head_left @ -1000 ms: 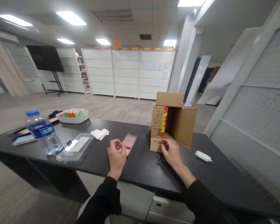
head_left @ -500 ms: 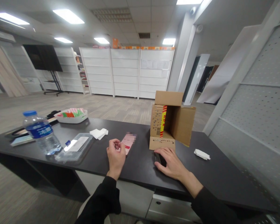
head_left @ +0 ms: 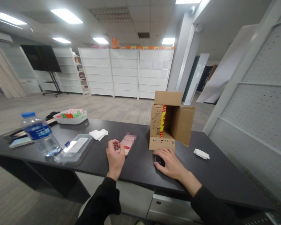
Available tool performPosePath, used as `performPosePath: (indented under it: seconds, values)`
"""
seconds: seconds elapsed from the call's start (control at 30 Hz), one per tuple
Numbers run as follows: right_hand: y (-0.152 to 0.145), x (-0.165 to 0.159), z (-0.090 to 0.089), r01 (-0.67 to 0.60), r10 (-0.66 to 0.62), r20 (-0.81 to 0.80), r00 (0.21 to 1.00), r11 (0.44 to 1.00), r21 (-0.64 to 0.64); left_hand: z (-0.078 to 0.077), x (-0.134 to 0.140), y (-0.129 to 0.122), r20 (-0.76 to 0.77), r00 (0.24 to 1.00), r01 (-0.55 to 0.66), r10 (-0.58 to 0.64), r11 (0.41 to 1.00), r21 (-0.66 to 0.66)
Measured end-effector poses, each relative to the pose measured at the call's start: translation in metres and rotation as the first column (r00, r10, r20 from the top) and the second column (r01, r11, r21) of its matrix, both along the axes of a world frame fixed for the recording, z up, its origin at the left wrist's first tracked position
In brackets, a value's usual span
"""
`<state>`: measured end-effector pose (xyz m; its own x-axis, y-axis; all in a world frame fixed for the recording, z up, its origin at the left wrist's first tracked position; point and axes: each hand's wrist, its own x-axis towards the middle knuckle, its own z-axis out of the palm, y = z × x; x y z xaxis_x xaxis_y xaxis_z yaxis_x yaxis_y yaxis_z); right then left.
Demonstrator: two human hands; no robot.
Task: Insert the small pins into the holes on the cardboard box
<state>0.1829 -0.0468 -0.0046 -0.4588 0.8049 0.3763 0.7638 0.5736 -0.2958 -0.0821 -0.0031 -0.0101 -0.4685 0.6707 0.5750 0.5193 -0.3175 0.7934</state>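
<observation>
My left hand (head_left: pixel 115 157) is closed, fingers curled in, at the near left edge of a phone (head_left: pixel 128 143) with a pink screen lying on the desk. Whether anything is inside that fist is hidden. My right hand (head_left: pixel 170 161) curves over a dark object with thin pale lines (head_left: pixel 158 160), which looks like a small stack; the palm covers most of it. Just beyond these fingers stands a cardboard box (head_left: pixel 155 123), its opening toward me and flaps spread, with yellow and red tape along one edge.
On the left of the dark desk (head_left: pixel 140 170) are a water bottle (head_left: pixel 41 134), a clear plastic case (head_left: pixel 78 147), a white basket (head_left: pixel 71 120) with colourful packets, and crumpled tissue (head_left: pixel 98 134). Another folded tissue (head_left: pixel 201 153) lies right of the box. A perforated panel (head_left: pixel 259 103) borders the right side.
The view has shifted slightly. My right thumb and fingers sit a little closer over the dark object. My left hand stays curled beside the phone.
</observation>
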Motion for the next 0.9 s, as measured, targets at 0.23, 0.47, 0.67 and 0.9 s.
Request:
performPosePath:
  seconds: [0.23, 0.47, 0.67, 0.9]
  values:
    - [0.002, -0.001, -0.002, 0.005, -0.004, -0.026, 1.0, 1.0, 0.019, -0.001, 0.0, 0.001, -0.007, 1.0, -0.007, 0.007, 1.0, 0.009]
    - [0.002, -0.001, -0.003, 0.014, -0.012, -0.048, 0.999, 0.999, 0.038, -0.002, -0.001, 0.001, -0.007, 1.0, -0.011, 0.011, 1.0, 0.008]
    - [0.009, 0.002, -0.007, 0.042, -0.037, -0.091, 0.995, 0.998, 0.05, -0.001, -0.001, 0.001, -0.008, 1.0, -0.017, 0.017, 1.0, 0.017]
    - [0.028, 0.0, -0.015, 0.143, -0.145, -0.335, 0.931, 0.989, -0.032, -0.001, -0.001, 0.001, -0.005, 1.0, -0.018, 0.018, 1.0, 0.017]
